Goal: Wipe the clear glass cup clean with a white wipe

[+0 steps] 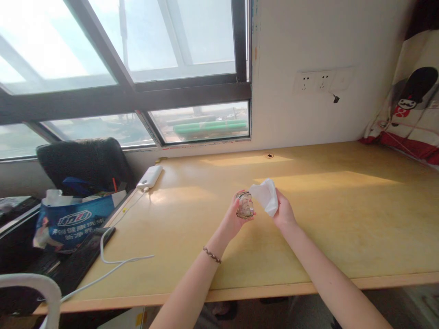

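Observation:
My left hand (235, 218) is closed around a small clear glass (245, 205) with dark lines on it, held above the wooden table (178, 228). A braided bracelet circles that wrist. To its right, my right hand (285, 211) grips a crumpled white tissue (266, 197) by its right side. The tissue's left edge comes close to the glass; whether they touch I cannot tell. Part of my right hand's fingers is hidden behind the tissue.
A white power bank (150, 177) with a white cable (127, 261) lies along the table's left edge. Left of the table are a black chair (84, 160) and a blue bag (73, 226). A patterned curtain (411, 105) hangs at the right, with wall sockets (313, 81) behind the table.

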`<action>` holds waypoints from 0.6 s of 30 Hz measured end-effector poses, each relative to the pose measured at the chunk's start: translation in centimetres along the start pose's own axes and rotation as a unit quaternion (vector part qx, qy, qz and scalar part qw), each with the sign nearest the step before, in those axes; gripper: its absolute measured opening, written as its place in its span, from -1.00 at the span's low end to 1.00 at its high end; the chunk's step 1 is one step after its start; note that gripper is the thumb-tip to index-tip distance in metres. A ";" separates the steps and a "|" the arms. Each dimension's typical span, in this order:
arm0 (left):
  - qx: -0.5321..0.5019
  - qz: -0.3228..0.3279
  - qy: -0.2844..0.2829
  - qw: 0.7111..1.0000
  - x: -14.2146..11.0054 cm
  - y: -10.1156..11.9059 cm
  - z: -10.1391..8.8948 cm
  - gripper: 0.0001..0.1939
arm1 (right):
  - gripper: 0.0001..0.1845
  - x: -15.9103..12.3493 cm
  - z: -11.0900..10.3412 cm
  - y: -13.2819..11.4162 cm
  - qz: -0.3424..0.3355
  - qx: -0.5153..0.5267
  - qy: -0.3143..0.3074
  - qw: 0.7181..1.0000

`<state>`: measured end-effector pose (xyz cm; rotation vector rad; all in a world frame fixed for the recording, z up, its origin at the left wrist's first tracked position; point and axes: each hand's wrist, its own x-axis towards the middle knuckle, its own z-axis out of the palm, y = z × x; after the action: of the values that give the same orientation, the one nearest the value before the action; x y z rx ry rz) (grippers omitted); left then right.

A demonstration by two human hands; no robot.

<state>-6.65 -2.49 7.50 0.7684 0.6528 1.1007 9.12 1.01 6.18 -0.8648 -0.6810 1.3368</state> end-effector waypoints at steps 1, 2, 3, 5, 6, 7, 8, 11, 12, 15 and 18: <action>0.024 0.018 0.013 0.999 0.0 0.1 0.1 -0.45 | -0.64 -0.3 0.1 -0.1 -0.004 -0.009 0.000 1.000; 0.054 0.039 0.024 0.998 0.1 0.3 0.2 -0.43 | -0.65 -0.6 0.3 -0.2 -0.010 -0.021 -0.003 1.000; 0.085 0.059 0.035 0.994 0.1 0.4 0.3 -0.38 | -0.67 -1.0 0.5 -0.2 -0.022 -0.040 -0.009 0.999; 0.133 0.091 0.065 0.985 0.1 0.5 0.5 -0.29 | -0.70 -1.7 0.8 -0.3 -0.061 -0.089 -0.030 0.994; 0.147 0.102 0.083 0.980 0.1 0.5 0.6 -0.27 | -0.70 -2.1 1.0 -0.4 -0.083 -0.118 -0.042 0.989; 0.156 0.110 0.102 0.976 0.2 0.5 0.6 -0.29 | -0.70 -2.3 1.1 -0.4 -0.102 -0.145 -0.052 0.983; 0.159 0.115 0.117 0.974 0.2 0.4 0.6 -0.31 | -0.68 -2.4 1.2 -0.4 -0.116 -0.169 -0.060 0.977; 0.155 0.109 0.123 0.974 0.3 0.1 0.5 -0.35 | -0.65 -2.4 1.1 -0.2 -0.124 -0.206 -0.070 0.968; 0.154 0.104 0.111 0.976 0.3 0.0 0.5 -0.33 | -0.65 -2.4 1.1 -0.1 -0.123 -0.209 -0.072 0.967; 0.163 0.119 0.097 0.975 0.3 -0.1 0.4 -0.22 | -0.68 -2.2 1.1 0.0 -0.123 -0.221 -0.092 0.963; 0.162 0.141 0.120 0.969 0.2 -0.1 0.5 -0.24 | -0.61 -2.5 1.5 -0.2 -0.111 -0.216 -0.155 0.957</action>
<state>-6.10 -2.42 7.71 1.0410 0.9653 1.3794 7.66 -1.27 7.26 -0.8960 -1.3142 1.1445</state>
